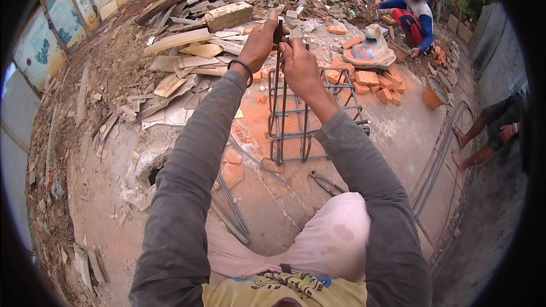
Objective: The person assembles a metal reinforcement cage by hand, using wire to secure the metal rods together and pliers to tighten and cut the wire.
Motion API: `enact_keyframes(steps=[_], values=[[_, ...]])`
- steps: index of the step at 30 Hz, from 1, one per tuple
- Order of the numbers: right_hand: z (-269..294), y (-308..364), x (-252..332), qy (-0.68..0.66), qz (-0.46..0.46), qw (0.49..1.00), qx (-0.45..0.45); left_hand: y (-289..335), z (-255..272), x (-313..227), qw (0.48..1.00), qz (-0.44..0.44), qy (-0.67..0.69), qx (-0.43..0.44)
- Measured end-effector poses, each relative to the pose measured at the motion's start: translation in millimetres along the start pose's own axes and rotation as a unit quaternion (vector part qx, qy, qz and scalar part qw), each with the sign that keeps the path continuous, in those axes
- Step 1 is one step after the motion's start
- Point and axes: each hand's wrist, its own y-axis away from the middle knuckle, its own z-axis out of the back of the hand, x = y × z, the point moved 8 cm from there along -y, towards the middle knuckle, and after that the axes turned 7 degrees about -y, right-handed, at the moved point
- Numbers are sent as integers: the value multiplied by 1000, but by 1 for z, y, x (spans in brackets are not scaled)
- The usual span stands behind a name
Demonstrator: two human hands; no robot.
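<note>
A rebar cage [293,135] of dark steel bars and square stirrups lies on the dusty concrete in front of me. My arms reach out over it. My left hand [260,44], with a dark band at its wrist, is closed at the upper end of a dark rebar [278,59]. My right hand [301,70] is pinched at the same bar, just right of the left hand. Its exact grip is partly hidden by the fingers. Pincers [326,182] rest on the ground near my right knee. Thin tie wire [263,162] lies in front of the cage.
Loose steel rods [232,210] lie beside my left leg. Broken boards [185,68] and rubble fill the far left. Orange bricks [375,81], a mortar-smeared mound [369,51] and a bucket [434,93] stand right. One person [410,17] crouches beyond; another person's legs [472,141] show right.
</note>
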Motion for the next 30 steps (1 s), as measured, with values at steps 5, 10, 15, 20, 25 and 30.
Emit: enact_keyframes(steps=[5, 10, 15, 20, 25, 30], values=[[14, 13, 23, 3, 97, 994, -51, -4, -7, 13, 994, 33, 76, -65], [94, 31, 90, -147, 156, 977, -22, 10, 13, 7, 994, -2, 71, -87], [242, 68, 109, -297, 241, 909, -167, 93, 43, 59, 894, -58, 181, -406], [207, 105, -42, -282, -60, 952, -99, 182, -16, 121, 902, 3, 20, -431], [105, 140, -51, -134, -83, 972, 173, 179, -43, 129, 922, -10, -84, -378], [75, 51, -80, -55, -45, 990, 124, 197, -71, 153, 921, 81, -66, -376]])
